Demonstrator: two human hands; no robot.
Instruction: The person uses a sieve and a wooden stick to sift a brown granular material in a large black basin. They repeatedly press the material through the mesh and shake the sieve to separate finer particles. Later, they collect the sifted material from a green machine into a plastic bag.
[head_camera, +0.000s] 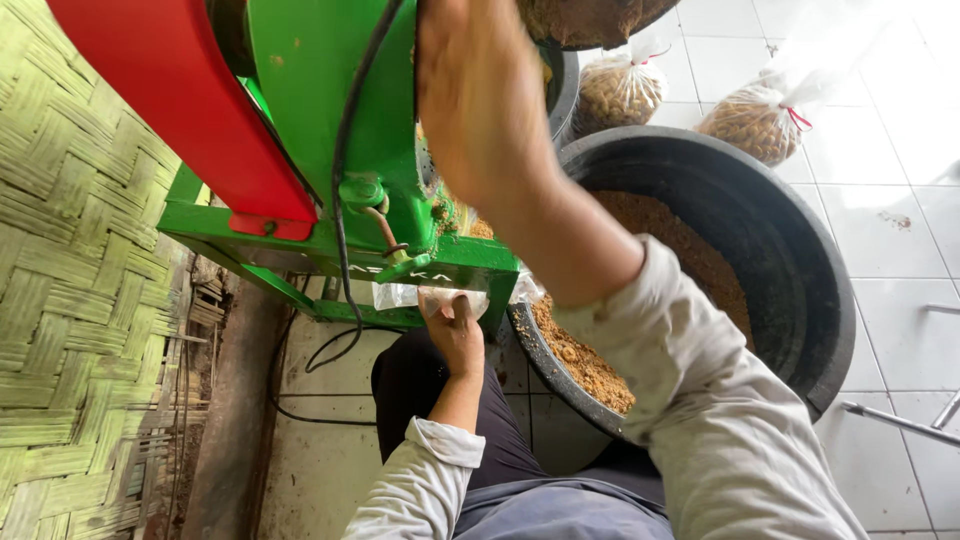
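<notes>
A green and red machine (300, 130) stands in front of me on a green frame. My left hand (455, 330) reaches under the frame and grips a clear plastic bag (400, 296) at the machine's lower outlet. My right hand (475, 90) is raised close to the camera, up at the machine's top beside a dark bowl of brown mash (590, 20); its fingers are hidden, so what it holds does not show. A big black tub (800, 260) of brown crumbly material (700, 260) sits to the right of the machine, beneath my right arm.
Two tied clear bags of brown grain (620, 90) (755, 120) lie on the white tiled floor behind the tub. A woven bamboo wall (70, 280) runs along the left. A black cable (330, 350) trails on the floor. Metal legs (900, 420) show at right.
</notes>
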